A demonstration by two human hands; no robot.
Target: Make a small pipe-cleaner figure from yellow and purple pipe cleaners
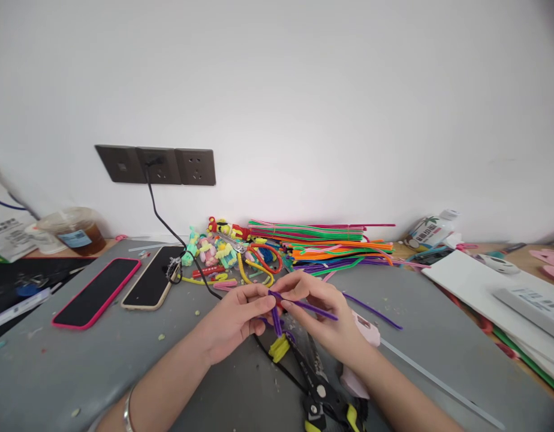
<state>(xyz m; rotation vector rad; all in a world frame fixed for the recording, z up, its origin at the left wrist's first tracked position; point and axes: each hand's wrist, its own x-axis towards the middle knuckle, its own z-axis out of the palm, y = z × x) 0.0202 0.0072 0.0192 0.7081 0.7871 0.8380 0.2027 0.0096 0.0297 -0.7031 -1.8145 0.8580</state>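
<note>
Between my two hands is a purple pipe cleaner (319, 310), bent near its middle. My left hand (234, 318) pinches it at the bend, with thumb and forefinger pressed together. The fingers of my right hand (324, 306) close on the same pipe cleaner, and one end sticks out to the right past them. Purple lengths hang below the fingertips, down to a yellow fuzzy piece (279, 348); whether they are joined I cannot tell. Black pliers with yellow grips (319, 390) lie just under my hands. A loose purple pipe cleaner (373, 311) rests right of my right hand.
Bundles of coloured pipe cleaners (308, 231) lie along the wall beside small fuzzy figures (209, 249) and scissors (232, 242). Two phones (97, 294) are at left. A black cable (157, 210) runs from the wall sockets (155, 165) under my hands. A glue gun (366, 329) is at right.
</note>
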